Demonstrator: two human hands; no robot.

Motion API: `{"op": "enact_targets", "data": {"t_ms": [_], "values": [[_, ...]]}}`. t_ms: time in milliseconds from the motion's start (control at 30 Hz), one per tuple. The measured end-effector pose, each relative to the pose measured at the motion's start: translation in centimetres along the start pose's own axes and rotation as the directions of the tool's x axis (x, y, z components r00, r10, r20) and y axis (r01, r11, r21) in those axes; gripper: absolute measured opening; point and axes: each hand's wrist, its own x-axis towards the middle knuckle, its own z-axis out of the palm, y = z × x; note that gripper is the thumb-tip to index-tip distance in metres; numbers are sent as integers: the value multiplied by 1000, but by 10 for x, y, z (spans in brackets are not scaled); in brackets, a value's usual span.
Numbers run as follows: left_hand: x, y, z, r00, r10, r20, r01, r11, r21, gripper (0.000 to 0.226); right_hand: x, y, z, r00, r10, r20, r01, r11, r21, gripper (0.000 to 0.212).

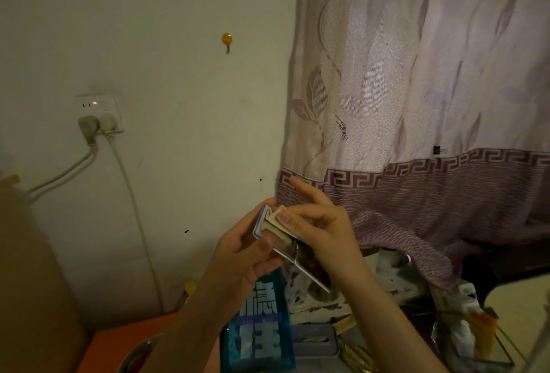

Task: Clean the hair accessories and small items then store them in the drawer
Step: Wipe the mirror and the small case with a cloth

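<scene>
A small flat mirror-like item with a blue-and-white edge (258, 225) is held up in front of me, above the desk. My left hand (241, 253) grips it from the left, with the thumb across its shiny face. My right hand (321, 226) pinches a small folded beige wipe (275, 219) against the item's upper face, its index finger stretched out toward the curtain. The item's lower end is partly hidden by my right palm.
A blue bottle (262, 322) with white characters stands just below my hands. A grey tin (315, 340), clutter and a clear holder (476, 337) sit on the orange desk (119, 340). A mauve curtain (416, 104) hangs on the right. Plugs and cables (98, 128) run down the wall.
</scene>
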Motion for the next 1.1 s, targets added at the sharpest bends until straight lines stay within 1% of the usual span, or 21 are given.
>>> {"op": "enact_targets", "data": {"t_ms": [67, 200, 233, 267, 333, 367, 433, 600, 667, 733, 800, 933, 1000, 1100], "values": [[0, 1, -2, 1000, 2, 6, -2, 1000, 15, 91, -1, -1, 1, 1000, 17, 10, -18, 1000, 15, 22], [2, 0, -7, 1000, 15, -2, -15, 998, 54, 66, -5, -3, 5, 1000, 15, 7, -16, 999, 47, 24], [3, -1, -8, 1000, 17, -3, -17, 998, 55, 66, -6, -3, 6, 1000, 14, 6, -14, 998, 55, 23], [3, -1, -8, 1000, 22, -3, -22, 998, 53, 71, -8, -3, 7, 1000, 15, 6, -15, 998, 63, 23], [3, 0, -8, 999, 35, 1, -35, 998, 52, 89, -11, -2, 7, 1000, 6, 15, -7, 997, 74, 23], [3, 1, -7, 999, 45, 3, -45, 997, 55, 93, -13, -1, 8, 1000, -3, 23, 1, 997, 79, 20], [4, 0, -8, 998, 60, 10, -61, 996, 62, 90, -17, 1, 11, 999, -21, 28, 19, 996, 82, 14], [5, -2, -9, 996, 84, 33, -87, 994, 72, 76, -21, 3, 11, 998, -47, 50, 44, 996, 73, 12], [4, -1, -7, 995, 92, 27, -94, 992, 79, 80, -23, 2, 9, 998, -48, 49, 45, 997, 63, 12], [5, 0, -6, 995, 95, 8, -95, 992, 86, 93, -24, 3, 7, 999, -34, 40, 32, 998, 47, 17], [6, 0, -8, 995, 102, -23, -100, 993, 66, 100, -26, 4, 4, 999, -6, 35, 5, 999, 35, 17], [7, 1, -11, 991, 131, -36, -129, 990, 62, 98, -28, 5, -3, 998, 56, 20, -56, 998, 14, 16], [6, 0, -11, 992, 121, -31, -119, 991, 69, 98, -28, 5, -5, 998, 59, 14, -59, 998, -13, 15], [6, -3, -10, 996, 82, -35, -81, 996, 38, 99, -29, 4, -7, 999, 46, 6, -46, 999, -2, 14]]}}
